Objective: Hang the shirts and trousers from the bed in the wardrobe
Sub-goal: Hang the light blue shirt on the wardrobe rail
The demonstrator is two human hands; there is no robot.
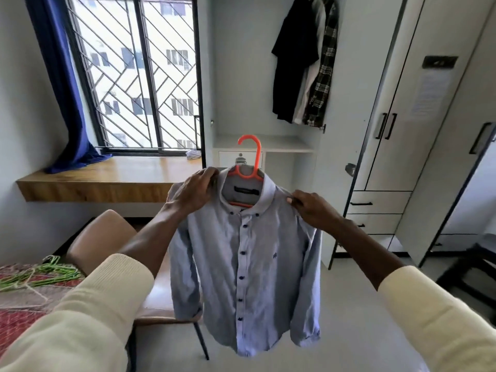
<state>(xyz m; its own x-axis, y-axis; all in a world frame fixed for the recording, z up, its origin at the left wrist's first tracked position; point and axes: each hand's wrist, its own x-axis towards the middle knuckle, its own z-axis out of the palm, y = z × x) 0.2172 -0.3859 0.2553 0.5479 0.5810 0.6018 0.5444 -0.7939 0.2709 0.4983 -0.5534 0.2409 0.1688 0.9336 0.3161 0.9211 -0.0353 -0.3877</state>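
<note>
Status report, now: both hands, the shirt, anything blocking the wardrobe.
Left hand and right hand each grip a shoulder of the light blue shirt. Shirt sits on orange hanger, held up, not yet hung. Wardrobe open ahead, nothing blocking.

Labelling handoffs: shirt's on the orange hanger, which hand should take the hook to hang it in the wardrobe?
Left, probably. The left hand grips the shirt at the shoulder right beside the orange hanger hook; the right hand pinches the other shoulder, farther from the hook. The hung clothes are up right.

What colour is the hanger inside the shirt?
Orange hanger, clearest in the head view.
</note>
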